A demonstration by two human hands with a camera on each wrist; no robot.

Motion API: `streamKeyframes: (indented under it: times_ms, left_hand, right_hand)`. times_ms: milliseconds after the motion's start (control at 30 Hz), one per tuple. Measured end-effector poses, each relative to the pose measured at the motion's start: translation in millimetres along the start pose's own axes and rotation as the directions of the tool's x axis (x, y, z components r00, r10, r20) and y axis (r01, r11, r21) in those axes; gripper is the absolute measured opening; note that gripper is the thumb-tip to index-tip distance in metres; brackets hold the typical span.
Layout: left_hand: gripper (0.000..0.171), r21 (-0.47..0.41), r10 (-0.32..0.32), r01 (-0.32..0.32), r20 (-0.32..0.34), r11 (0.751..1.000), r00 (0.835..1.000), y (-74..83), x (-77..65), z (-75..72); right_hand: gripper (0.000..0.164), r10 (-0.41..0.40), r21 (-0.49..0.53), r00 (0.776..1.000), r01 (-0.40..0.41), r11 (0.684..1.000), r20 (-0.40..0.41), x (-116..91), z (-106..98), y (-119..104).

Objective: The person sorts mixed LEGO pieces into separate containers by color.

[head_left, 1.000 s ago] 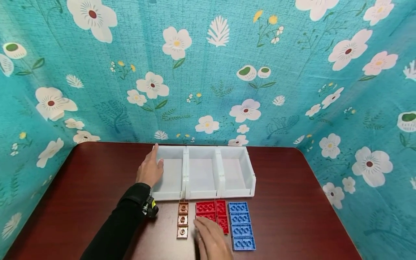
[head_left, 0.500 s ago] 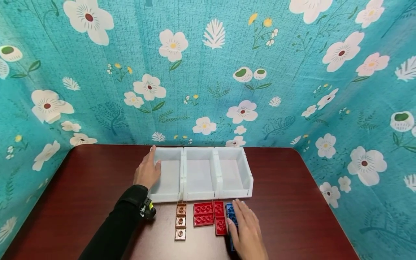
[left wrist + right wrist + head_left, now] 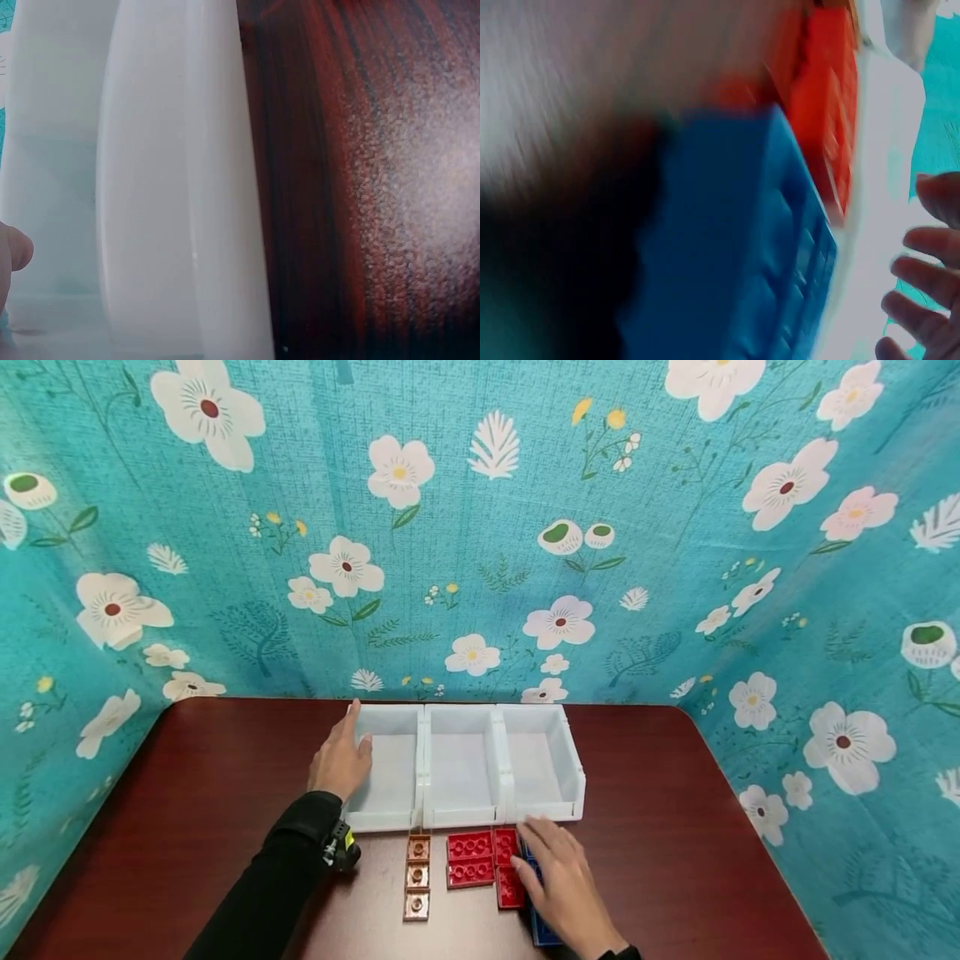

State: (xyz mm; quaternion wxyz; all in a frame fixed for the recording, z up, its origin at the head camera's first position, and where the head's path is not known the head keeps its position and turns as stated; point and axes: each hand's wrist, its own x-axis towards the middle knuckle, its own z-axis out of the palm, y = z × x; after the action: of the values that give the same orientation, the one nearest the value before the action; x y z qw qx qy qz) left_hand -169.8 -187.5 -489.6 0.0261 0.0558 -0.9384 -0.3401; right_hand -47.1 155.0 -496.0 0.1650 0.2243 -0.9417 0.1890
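Observation:
My left hand (image 3: 341, 762) rests on the left wall of the leftmost white bin (image 3: 386, 820), index finger straight along the rim and thumb on the inner side. In the left wrist view only a fingertip (image 3: 19, 249) shows beside the bin's front wall (image 3: 150, 180). Over the column of blue toy bricks (image 3: 545, 931) hovers my right hand (image 3: 558, 877), fingers spread and holding nothing; it hides most of them. The right wrist view shows its fingers (image 3: 926, 277) apart from the blue bricks (image 3: 720, 240). Red bricks (image 3: 471, 858) lie just left of that hand.
Three white bins stand side by side at the table's back, including a middle bin (image 3: 461, 817) and a right bin (image 3: 551, 812). Small copper-coloured bricks (image 3: 417, 877) form a column on the dark red table (image 3: 660, 860). A flowered teal curtain (image 3: 480, 568) hangs behind.
My right hand has moved from over the red bricks rightward to the blue bricks, then shifted slightly back left. My left hand stays on the bin. The bricks keep their places.

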Motion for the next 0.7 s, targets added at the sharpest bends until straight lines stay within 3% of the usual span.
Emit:
streamKeyframes:
  times_ms: [233,500,700]
  left_hand:
    - [0.067,0.009,-0.002,0.002,-0.006,1.000,1.000,-2.2,2.4,2.2]
    - [0.067,0.011,0.008,-0.008,-0.002,1.000,1.000,-2.0,2.1,2.4]
    - [0.068,0.012,-0.001,0.001,-0.008,1.000,1.000,-0.9,3.0,0.7]
  right_hand:
    - [0.038,-0.055,0.004,0.995,0.055,0.998,0.081,-2.5,12.8,-12.6]
    - [0.025,-0.050,-0.034,0.994,0.054,0.998,0.098,-2.3,17.1,-14.4]
    - [0.024,-0.057,-0.047,0.994,0.062,0.997,0.097,-1.6,17.5,-11.5]
